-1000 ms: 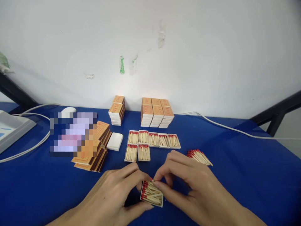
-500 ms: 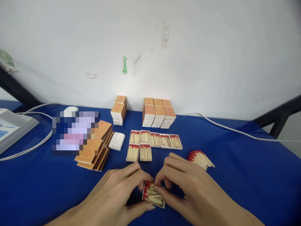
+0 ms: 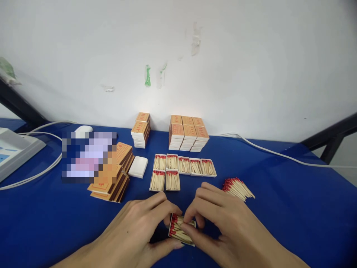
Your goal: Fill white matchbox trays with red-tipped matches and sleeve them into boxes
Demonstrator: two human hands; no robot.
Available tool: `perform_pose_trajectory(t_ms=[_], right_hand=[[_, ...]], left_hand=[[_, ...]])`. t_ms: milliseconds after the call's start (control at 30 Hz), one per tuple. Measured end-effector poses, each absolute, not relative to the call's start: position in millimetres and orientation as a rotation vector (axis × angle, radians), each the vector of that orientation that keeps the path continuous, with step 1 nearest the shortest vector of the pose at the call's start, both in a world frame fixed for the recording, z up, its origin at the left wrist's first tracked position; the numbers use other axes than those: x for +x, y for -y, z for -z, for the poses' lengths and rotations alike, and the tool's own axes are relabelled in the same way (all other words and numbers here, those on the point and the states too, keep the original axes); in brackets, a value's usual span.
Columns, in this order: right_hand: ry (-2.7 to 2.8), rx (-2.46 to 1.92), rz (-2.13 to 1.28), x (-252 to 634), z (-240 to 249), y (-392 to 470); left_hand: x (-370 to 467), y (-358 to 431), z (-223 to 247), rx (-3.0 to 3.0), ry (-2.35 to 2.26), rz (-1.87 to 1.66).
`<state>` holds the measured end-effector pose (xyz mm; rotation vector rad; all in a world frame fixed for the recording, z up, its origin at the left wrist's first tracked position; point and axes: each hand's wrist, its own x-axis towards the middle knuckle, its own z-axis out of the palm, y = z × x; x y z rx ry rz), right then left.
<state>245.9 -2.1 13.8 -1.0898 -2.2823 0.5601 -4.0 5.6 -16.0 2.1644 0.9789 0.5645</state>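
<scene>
Matches with red heads and pale wooden sticks fill the small white cardboard tray we've got on the blue tabletop, heads mostly toward our left. Our left hand has that tray gripped, thumb at the near edge and fingers at the far left corner. Our right hand is over the other end, thumb and forefinger tips together at the matches, but we can't tell if they're pinching a stick. Just past our hands we've got seven filled white trays in two touching rows, a loose pile of red-headed matches off to the right, and orange printed cardboard sleeves on the left, partly blurred out, with a white rectangular stack beside them
</scene>
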Motion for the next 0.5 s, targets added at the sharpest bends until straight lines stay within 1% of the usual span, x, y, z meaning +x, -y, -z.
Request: perform_pose_trajectory(t_ms=[200,333,500], right_hand=[[2.312,-1.156,-0.499,244.9,-8.0,2.0],[2.294,-1.230,-0.593,245.9,-11.2,3.8],[2.309,-1.383,-0.653,248.1,-16.5,2.8]], left_hand=[[-4.4,-4.9,11.7,2.205,-0.979,-0.562],[-3.9,-5.6,7.6,2.197,-0.964,-0.526],[-5.8,-5.9,8.5,2.181,-1.002,-0.627]])
